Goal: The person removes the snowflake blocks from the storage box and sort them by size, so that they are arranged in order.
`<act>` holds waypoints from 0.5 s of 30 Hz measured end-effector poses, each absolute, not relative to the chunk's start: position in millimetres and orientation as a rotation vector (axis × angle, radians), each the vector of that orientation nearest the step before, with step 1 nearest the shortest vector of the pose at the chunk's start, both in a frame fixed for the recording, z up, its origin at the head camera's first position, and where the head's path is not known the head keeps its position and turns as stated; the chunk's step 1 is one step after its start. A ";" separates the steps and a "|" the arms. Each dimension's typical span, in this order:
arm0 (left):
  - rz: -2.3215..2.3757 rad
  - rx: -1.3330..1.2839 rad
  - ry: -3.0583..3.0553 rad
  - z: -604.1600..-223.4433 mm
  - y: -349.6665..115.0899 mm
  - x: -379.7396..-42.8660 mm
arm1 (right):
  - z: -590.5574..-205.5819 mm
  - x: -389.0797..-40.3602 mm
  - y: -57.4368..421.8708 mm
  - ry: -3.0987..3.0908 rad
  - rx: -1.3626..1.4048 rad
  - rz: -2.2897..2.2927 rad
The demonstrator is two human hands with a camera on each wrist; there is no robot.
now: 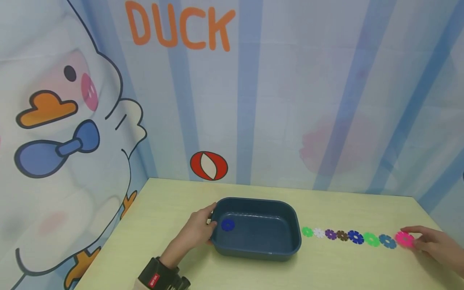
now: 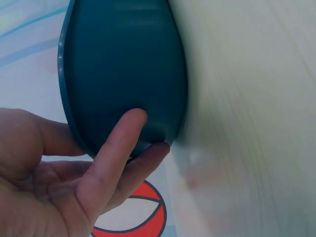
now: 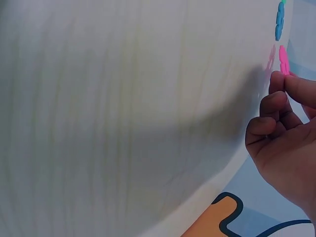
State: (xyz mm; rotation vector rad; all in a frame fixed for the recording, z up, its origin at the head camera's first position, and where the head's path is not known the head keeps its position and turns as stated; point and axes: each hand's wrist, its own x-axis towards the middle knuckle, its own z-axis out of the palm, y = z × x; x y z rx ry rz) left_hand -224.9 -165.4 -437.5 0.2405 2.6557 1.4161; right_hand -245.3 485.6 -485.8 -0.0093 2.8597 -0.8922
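My left hand (image 1: 197, 228) grips the left end of a dark blue-green rectangular tub (image 1: 257, 255). In the left wrist view its thumb and fingers lie at the tub's wall (image 2: 123, 64). Inside the tub, near that hand, lies one blue snowflake disc (image 1: 228, 225). At the far right, my right hand (image 1: 440, 246) pinches a pink snowflake disc (image 1: 404, 239) between thumb and fingertip. The right wrist view shows the pink disc (image 3: 284, 59) edge-on, just above the table, beside a light-blue disc (image 3: 280, 22).
From the tub's right side a row of discs runs rightward: green (image 1: 307, 231), white (image 1: 319, 233), purple (image 1: 330, 234), brown (image 1: 342, 235), dark blue (image 1: 355, 237), green (image 1: 371, 239), light blue (image 1: 388, 241). A printed cloth backdrop (image 1: 275, 100) hangs behind the pale table (image 1: 326, 270).
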 end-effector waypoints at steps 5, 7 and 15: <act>1.411 0.243 2.660 -438.0 -165.4 -225.0 | -491.6 -246.5 491.1 2.850 0.008 -0.863; 1.412 0.241 2.659 -437.8 -165.4 -224.9 | -491.8 -247.2 492.1 2.847 -0.004 -0.846; 1.406 0.250 2.671 -438.3 -165.6 -225.5 | -489.2 -248.0 488.8 2.805 -0.001 -0.817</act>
